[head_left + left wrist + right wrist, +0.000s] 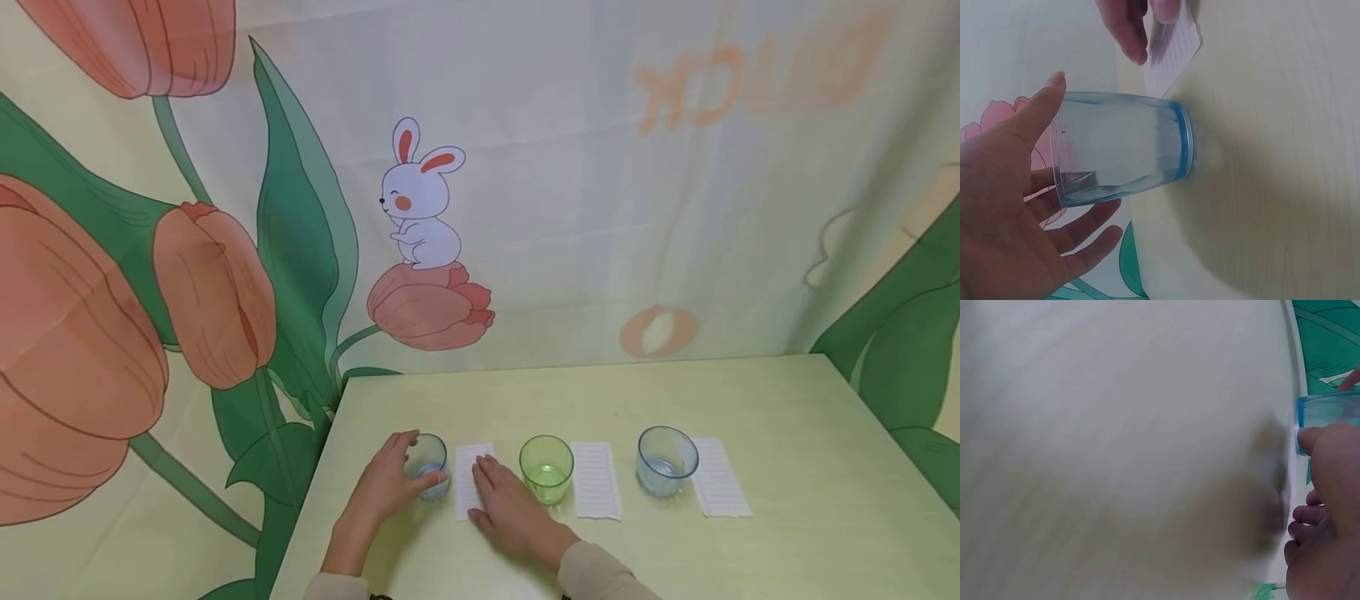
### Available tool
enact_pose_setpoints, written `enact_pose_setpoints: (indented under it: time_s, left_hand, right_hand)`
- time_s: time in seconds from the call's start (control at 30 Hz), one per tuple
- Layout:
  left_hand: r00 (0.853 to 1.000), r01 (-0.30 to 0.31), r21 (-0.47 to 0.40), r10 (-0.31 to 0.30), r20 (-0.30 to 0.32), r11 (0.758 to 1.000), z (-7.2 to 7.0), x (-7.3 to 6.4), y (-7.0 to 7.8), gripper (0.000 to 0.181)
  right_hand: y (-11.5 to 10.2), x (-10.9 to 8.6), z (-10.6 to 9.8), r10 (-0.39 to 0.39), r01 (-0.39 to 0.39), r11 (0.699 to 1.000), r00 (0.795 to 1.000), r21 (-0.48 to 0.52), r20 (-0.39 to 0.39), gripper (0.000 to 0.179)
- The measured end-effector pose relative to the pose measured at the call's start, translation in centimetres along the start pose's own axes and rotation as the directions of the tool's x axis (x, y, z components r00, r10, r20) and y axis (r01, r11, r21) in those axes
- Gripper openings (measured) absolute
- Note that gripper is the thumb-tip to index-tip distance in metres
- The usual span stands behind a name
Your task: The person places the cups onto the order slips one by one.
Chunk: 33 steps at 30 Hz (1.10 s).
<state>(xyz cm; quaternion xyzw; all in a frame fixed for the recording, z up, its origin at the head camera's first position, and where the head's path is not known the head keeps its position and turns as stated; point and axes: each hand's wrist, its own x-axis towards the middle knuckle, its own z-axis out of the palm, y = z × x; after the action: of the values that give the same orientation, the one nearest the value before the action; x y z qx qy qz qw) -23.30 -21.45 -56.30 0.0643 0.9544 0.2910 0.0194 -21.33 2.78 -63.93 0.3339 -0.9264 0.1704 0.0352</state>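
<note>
Resting on a lined paper strip (465, 477) whose long axis runs forward, the right hand (516, 512) has fingers extended. Just left of the strip stands a blue cup (1125, 144), the left hand (386, 477) spread wide around it, contact unclear. To the hands' right stand a green cup (547, 471), another blue cup (667, 462) and two more strips (596, 481); beyond hangs a rabbit-print curtain (555, 208).

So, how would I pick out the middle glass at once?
Find the table, then the right hand. The middle glass stands beside that hand. It alone is green; the left glass and right glass are blue.
</note>
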Motion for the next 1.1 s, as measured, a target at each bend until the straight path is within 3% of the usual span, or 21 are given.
enact_pose_setpoints:
  time_s: [0.47, 0.7, 0.87, 1.1]
  left_hand:
    - [1.000, 0.004, 0.005, -0.004, -0.005, 1.000, -0.1, -0.1, 0.1, 0.088]
    - [1.000, 0.007, -0.002, -0.007, -0.003, 1.000, 0.1, 0.0, 0.0, 0.088]
    - [1.000, 0.021, -0.008, -0.021, 0.002, 1.000, 0.2, 0.1, -0.2, 0.088]
    - [1.000, 0.018, -0.004, -0.018, 0.004, 1.000, 0.2, 0.1, -0.2, 0.087]
  right_hand:
    - [0.6, 0.4, 1.4, 0.002, 0.000, 0.999, 0.999, 0.032, -0.048, 0.076]
    - [0.7, 0.6, 1.4, 0.003, 0.002, 0.998, 0.997, 0.070, -0.073, 0.070]
    - [0.8, 0.6, 1.6, 0.009, -0.006, 0.998, 0.999, 0.059, -0.048, 0.073]
    - [0.7, 0.8, 1.6, 0.086, -0.087, 0.994, 0.996, 0.065, 0.010, 0.085]
